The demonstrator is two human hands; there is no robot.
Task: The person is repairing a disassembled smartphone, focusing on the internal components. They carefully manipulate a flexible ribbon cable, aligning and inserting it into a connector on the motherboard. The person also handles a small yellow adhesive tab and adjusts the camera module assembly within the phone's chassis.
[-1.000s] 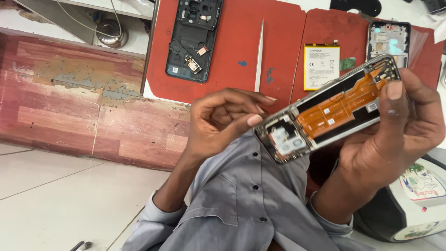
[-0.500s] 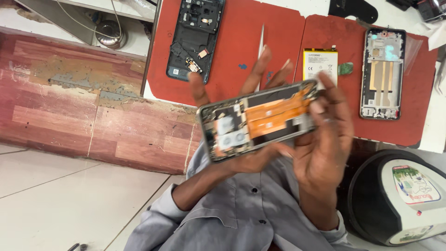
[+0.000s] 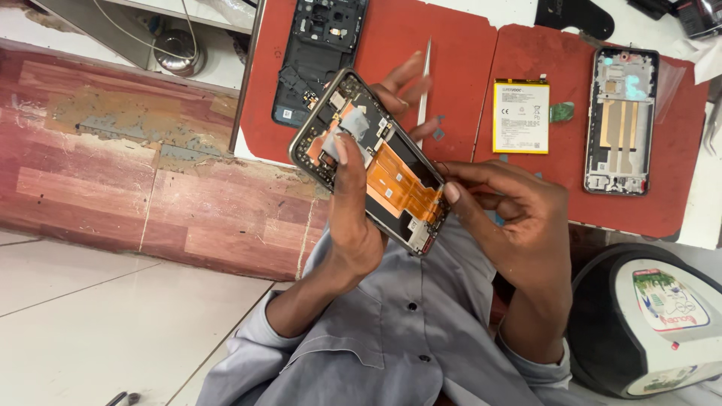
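Note:
My left hand (image 3: 352,218) grips an opened phone frame (image 3: 376,162) with orange flex sheets and bare circuit parts inside. Its thumb presses on the upper part and its fingers reach round behind. The frame is tilted, top end to the upper left, and held above my lap. My right hand (image 3: 519,218) pinches the frame's lower right end with thumb and forefinger.
On red mats (image 3: 451,45) ahead lie a black phone back housing (image 3: 320,53), a thin metal tool (image 3: 425,75), a white and yellow battery (image 3: 521,116), a small green board (image 3: 560,113) and a silver phone frame (image 3: 620,120). A black and white domed object (image 3: 654,323) sits lower right.
The phone frame has moved from the right side to the left and turned round. It went from my right hand's grip into my left hand; my right hand now pinches its end.

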